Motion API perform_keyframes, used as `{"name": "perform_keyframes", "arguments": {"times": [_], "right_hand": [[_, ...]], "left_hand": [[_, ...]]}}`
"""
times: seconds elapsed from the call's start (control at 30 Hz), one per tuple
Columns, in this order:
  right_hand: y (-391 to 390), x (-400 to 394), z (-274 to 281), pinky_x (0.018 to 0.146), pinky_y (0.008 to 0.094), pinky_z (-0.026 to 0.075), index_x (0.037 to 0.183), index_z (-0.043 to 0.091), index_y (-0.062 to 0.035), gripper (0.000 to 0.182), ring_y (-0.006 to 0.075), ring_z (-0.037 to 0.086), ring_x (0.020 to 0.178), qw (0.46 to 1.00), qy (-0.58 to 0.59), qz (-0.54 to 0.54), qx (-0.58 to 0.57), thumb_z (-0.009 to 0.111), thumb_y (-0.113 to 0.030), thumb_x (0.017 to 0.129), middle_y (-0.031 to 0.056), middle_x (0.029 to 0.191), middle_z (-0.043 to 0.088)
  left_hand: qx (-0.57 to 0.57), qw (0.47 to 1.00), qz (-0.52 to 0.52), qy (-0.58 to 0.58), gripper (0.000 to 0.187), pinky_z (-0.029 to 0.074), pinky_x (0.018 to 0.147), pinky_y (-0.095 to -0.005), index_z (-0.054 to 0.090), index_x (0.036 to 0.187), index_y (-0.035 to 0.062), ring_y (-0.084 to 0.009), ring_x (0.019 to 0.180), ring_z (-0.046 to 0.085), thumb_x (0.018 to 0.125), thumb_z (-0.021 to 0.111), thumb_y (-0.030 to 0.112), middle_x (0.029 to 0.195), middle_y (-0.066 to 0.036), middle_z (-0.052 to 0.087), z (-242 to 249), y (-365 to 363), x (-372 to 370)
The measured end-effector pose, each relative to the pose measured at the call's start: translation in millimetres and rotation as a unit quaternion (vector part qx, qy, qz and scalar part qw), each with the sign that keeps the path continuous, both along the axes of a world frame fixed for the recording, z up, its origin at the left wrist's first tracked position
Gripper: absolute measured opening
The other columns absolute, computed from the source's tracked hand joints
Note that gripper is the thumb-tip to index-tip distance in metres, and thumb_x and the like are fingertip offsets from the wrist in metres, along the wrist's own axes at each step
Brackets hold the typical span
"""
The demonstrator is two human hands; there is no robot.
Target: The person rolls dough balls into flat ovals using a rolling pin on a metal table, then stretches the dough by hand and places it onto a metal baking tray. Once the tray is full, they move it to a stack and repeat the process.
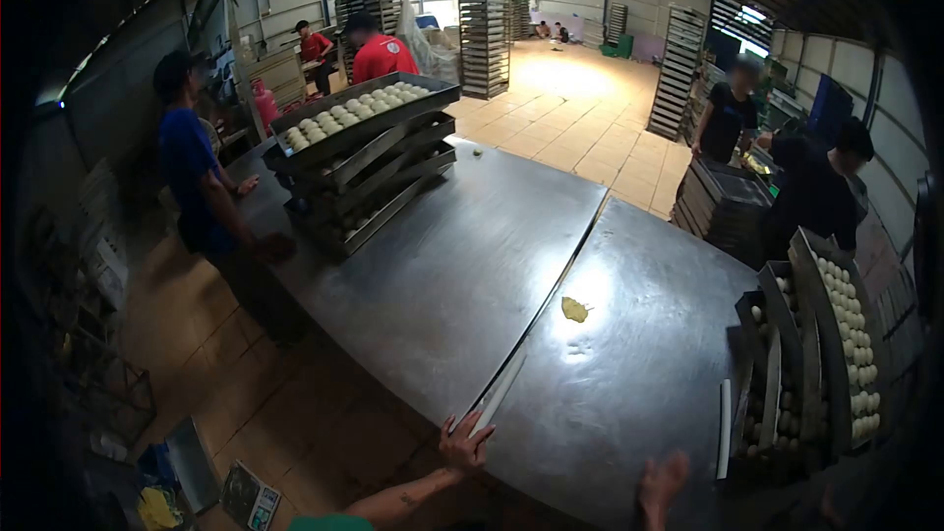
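My left hand point(465, 444) rests with fingers spread on the near edge of the steel table point(442, 285), beside a long flat metal strip point(499, 395) that lies along the seam between the two tabletops. My right hand point(663, 485) lies flat on the right tabletop near its front edge, empty. A small yellow lump of dough point(574, 310) sits in the middle of the table, well beyond both hands.
Stacked trays of dough balls point(359, 152) stand at the far left of the table, another stack point(816, 354) at the right. A person in blue point(197, 187) leans on the left edge. Other workers and tall tray racks point(484, 34) stand behind.
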State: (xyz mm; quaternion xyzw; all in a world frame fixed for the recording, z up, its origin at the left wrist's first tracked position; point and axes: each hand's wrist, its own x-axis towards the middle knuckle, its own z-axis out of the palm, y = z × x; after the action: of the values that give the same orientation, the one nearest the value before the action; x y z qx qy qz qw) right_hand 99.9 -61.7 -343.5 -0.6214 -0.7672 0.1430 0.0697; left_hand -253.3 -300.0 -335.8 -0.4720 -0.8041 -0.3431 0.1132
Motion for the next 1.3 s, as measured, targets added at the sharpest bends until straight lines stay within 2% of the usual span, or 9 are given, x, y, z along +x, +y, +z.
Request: {"name": "perform_keyframes", "arguments": {"times": [0.1,0.17,0.4,0.47,0.5,0.6,0.77,0.97,1.3], "right_hand": [[-79,24,-12,0.103,0.0673,0.027,0.124,0.042,0.0184,0.069,0.0607,0.038,0.121,0.925,-0.196,-0.06,0.321,0.047,-0.043,0.094,0.0456,0.126,0.042],[-143,-47,62,0.108,0.0706,0.007,0.135,0.021,0.0243,0.099,0.0668,0.01,0.131,0.974,-0.21,-0.069,-0.038,0.036,-0.062,0.09,0.0522,0.136,0.018],[-68,-129,25,0.105,0.0672,-0.015,0.141,0.001,0.0192,0.131,0.0586,-0.022,0.133,0.97,0.095,0.068,-0.212,0.041,-0.085,0.074,0.0429,0.146,-0.012],[-1,-125,82,0.108,0.0574,0.027,0.119,0.053,0.0158,0.101,0.0495,0.042,0.125,0.938,-0.033,0.258,-0.228,0.046,-0.077,0.08,0.0399,0.126,0.048],[26,-109,82,0.09,0.049,0.047,0.1,0.064,0.0091,0.071,0.0374,0.062,0.104,0.914,0.169,0.311,-0.197,0.054,-0.06,0.086,0.0288,0.096,0.065],[54,-22,231,0.054,0.0355,0.055,0.124,0.052,0.0042,0.037,0.0195,0.066,0.056,0.839,0.383,0.308,-0.234,0.055,-0.01,0.09,0.0165,0.076,0.066],[129,157,372,0.08,0.0301,0.054,0.121,0.06,-0.0057,0.049,0.0162,0.065,0.086,0.788,0.273,0.332,0.442,0.061,0.01,0.075,0.0107,0.112,0.059],[221,330,405,0.082,0.0341,0.051,0.108,0.066,-0.0016,0.034,0.0214,0.064,0.087,0.967,0.122,0.08,0.211,0.059,0.0,0.075,0.0101,0.094,0.065],[286,328,351,0.098,0.0382,0.044,0.129,0.055,-0.0087,0.059,0.027,0.054,0.115,0.975,0.013,0.223,-0.016,0.068,-0.022,0.073,0.0155,0.125,0.057]], "left_hand": [[0.018,1.0,0.018,-0.004,0.034,0.023,0.11,-0.0453,0.072,0.106,0.0209,-0.0217,0.121,0.055,0.076,0.059,0.012,0.127,-0.01,0.06,2,4,5],[-0.012,1.0,0.018,0.008,0.033,0.022,0.11,-0.0455,0.071,0.105,0.0242,-0.0212,0.121,0.054,0.077,0.06,0.012,0.125,-0.008,0.06,3,3,4],[-0.039,0.988,0.017,0.149,0.037,0.027,0.106,-0.0519,0.068,0.115,0.0264,-0.0261,0.119,0.055,0.082,0.056,0.015,0.12,-0.012,0.061,-37,-2,-8],[-0.093,0.989,-0.039,0.112,0.039,0.03,0.105,-0.052,0.063,0.121,0.0155,-0.0295,0.117,0.055,0.083,0.057,0.012,0.12,-0.013,0.061,-9,-4,-1],[-0.05,0.997,-0.039,0.049,0.04,0.03,0.106,-0.0511,0.06,0.122,0.0102,-0.031,0.117,0.055,0.082,0.057,0.012,0.12,-0.013,0.061,-6,-4,3],[0.032,0.998,-0.01,-0.06,0.045,0.032,0.105,-0.0482,0.056,0.124,0.0021,-0.0336,0.117,0.054,0.08,0.058,0.013,0.12,-0.017,0.06,-26,-14,26],[-0.004,0.993,0.121,0.011,0.037,0.05,0.084,-0.045,0.068,0.108,0.0095,-0.0353,0.091,0.065,0.071,0.064,0.008,0.104,-0.018,0.067,20,1,127],[-0.091,0.996,0.016,0.001,0.047,0.038,0.1,-0.0462,0.055,0.117,-0.0016,-0.0388,0.112,0.052,0.073,0.065,0.011,0.115,-0.021,0.057,-27,55,172],[-0.056,0.996,0.068,-0.002,0.036,0.038,0.098,-0.0473,0.064,0.108,0.0076,-0.0347,0.113,0.05,0.076,0.065,0.024,0.116,-0.017,0.058,-21,107,220]]}}
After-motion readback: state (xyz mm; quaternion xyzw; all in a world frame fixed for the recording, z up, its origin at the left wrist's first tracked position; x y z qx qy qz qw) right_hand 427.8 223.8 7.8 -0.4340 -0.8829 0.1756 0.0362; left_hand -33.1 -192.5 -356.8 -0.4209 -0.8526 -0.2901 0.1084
